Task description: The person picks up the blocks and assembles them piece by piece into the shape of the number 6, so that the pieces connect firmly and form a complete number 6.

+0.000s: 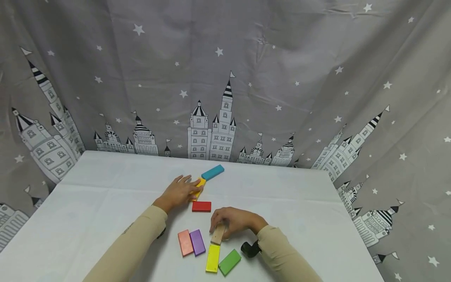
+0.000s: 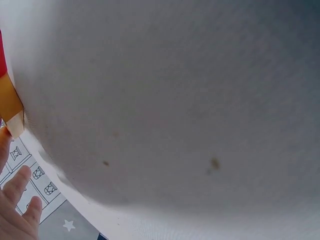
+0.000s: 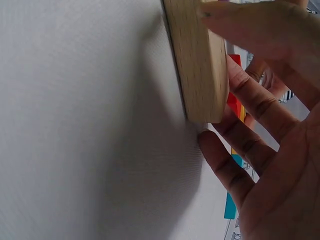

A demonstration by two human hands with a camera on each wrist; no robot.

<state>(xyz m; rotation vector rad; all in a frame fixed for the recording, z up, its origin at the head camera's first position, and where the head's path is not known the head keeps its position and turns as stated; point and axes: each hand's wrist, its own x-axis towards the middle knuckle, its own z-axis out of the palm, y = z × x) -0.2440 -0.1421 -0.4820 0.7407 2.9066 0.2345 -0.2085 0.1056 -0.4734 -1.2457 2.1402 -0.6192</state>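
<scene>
My left hand reaches to the yellow-orange block and pinches its sides between thumb and index finger, the other fingers spread. One end of that block meets a blue block; a red block lies just below it. My right hand holds a plain wooden block, with the thumb on one side and fingers on the other in the right wrist view. The wooden block's lower end meets a bright yellow block. In the left wrist view the yellow-orange block shows at the left edge.
A green block lies beside the yellow one. To the left, a salmon block and a purple block lie side by side. White cloth covers the table; a grey curtain printed with castles hangs behind.
</scene>
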